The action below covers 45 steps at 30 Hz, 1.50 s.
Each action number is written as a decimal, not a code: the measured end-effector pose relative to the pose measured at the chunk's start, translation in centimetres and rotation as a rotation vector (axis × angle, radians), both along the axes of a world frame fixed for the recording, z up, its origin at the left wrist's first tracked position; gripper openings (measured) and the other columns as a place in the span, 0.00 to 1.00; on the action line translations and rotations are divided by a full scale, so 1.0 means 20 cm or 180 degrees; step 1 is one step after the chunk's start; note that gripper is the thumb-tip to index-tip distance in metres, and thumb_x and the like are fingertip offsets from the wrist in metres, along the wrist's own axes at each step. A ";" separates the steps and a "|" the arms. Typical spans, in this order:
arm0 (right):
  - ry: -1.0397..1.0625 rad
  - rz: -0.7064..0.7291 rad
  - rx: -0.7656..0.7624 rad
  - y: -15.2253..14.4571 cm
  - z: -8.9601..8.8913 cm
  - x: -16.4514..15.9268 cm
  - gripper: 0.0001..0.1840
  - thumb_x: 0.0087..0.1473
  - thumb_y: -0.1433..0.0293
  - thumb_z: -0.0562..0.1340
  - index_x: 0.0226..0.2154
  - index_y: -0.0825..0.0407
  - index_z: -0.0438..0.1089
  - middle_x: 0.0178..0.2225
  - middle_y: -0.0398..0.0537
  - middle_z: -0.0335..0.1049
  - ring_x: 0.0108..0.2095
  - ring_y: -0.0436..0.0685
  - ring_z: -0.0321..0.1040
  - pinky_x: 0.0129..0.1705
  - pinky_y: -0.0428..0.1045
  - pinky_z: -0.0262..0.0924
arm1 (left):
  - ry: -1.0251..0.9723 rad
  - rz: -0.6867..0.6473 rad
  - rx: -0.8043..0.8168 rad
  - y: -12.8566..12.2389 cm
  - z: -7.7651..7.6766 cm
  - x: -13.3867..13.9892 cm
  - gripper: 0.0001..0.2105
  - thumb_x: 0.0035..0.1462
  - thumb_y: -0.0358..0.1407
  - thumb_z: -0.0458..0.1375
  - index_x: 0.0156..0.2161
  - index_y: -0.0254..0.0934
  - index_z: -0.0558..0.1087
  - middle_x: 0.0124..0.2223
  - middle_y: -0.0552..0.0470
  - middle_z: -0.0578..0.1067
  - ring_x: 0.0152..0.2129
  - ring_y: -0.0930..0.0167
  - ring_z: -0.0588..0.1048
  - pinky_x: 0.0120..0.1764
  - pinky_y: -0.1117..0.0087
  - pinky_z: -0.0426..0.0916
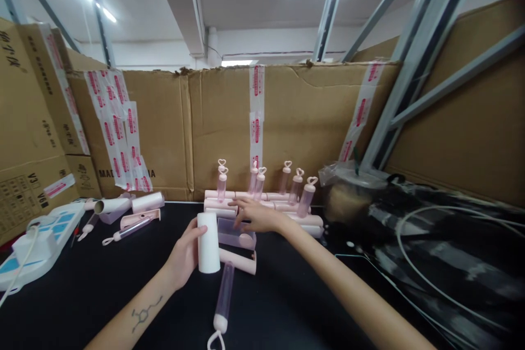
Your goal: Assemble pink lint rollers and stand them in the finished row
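My left hand [186, 251] is closed around a white cylinder [209, 246], held upright at the middle of the black table. Over a translucent purple-tinted box [233, 239] reaches my right hand [256, 215], its fingers spread and bent downward. Whether its fingertips touch the box or the pink cylinders behind cannot be told. Below the box lies a pale pink half-shell piece [240, 261], partly hidden by the white cylinder. A clear tube with a heart-shaped loop [225, 298] lies in front of it, loop toward me.
Pink cylinders [219, 205] lie in rows at the back, with several heart-topped tubes [307, 197] upright among them. Loose parts [139, 219] and a power strip [53, 240] are at left. A drink cup [348, 197] and a white cable [404, 246] are at right; cardboard [221, 120] walls the back.
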State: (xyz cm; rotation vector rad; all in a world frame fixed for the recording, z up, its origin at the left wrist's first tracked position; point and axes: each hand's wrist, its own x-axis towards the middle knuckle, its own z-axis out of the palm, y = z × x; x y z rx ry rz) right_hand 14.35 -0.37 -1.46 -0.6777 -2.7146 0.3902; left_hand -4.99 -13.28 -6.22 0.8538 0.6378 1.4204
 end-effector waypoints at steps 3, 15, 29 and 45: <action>-0.0075 0.0017 -0.0156 0.04 -0.07 -0.01 0.13 0.25 0.81 0.70 0.19 0.50 0.75 0.50 0.49 0.65 0.57 0.73 0.46 0.57 0.65 0.40 | -0.0289 0.0057 0.0093 0.02 0.00 0.00 0.17 0.49 0.35 0.59 0.45 0.42 0.63 0.32 0.55 0.72 0.29 0.72 0.72 0.35 0.71 0.65; 0.2176 -0.0706 -0.1086 -0.16 -0.22 -0.03 0.32 0.56 0.50 0.47 0.51 0.57 0.60 0.42 0.57 0.69 0.41 0.61 0.68 0.39 0.56 0.67 | 0.0227 0.0989 0.0467 0.04 -0.05 0.04 0.24 0.46 0.33 0.63 0.48 0.41 0.60 0.40 0.51 0.70 0.41 0.67 0.71 0.45 0.64 0.65; 0.2844 0.0214 -0.2273 -0.46 -0.36 -0.12 0.41 0.52 0.59 0.60 0.61 0.41 0.37 0.63 0.45 0.36 0.59 0.58 0.46 0.60 0.55 0.40 | 0.1253 0.1455 0.0764 0.04 -0.13 0.06 0.15 0.43 0.39 0.64 0.37 0.36 0.68 0.35 0.53 0.69 0.34 0.70 0.69 0.37 0.73 0.62; 0.3592 -0.0847 -0.1845 -0.17 -0.10 0.18 0.23 0.49 0.53 0.59 0.42 0.51 0.67 0.42 0.49 0.65 0.41 0.56 0.63 0.36 0.46 0.63 | 0.3420 0.1482 0.0578 0.14 -0.22 -0.05 0.32 0.28 0.49 0.67 0.42 0.39 0.68 0.43 0.44 0.65 0.49 0.52 0.58 0.52 0.52 0.45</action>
